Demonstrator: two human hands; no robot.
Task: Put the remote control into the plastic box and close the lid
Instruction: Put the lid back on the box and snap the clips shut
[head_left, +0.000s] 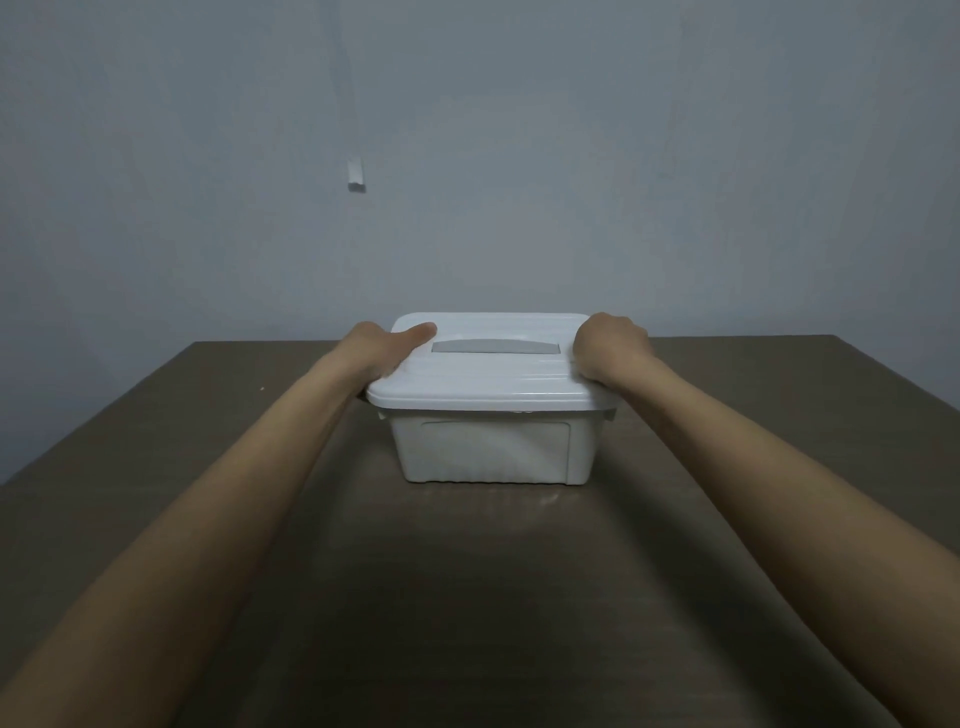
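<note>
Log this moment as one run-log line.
left hand: on lid left edge | right hand: on right edge | plastic box: lid on | remote control: unseen

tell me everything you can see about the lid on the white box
The lid is white, glossy plastic, rectangular with rounded corners and faint ridges, with a grey handle set flat into its top. It sits level on the white plastic box, its rim overhanging the walls, on a brown table. The left hand holds its left edge, thumb on top; the right hand curls over its right edge. Whether it is latched cannot be told.
</note>
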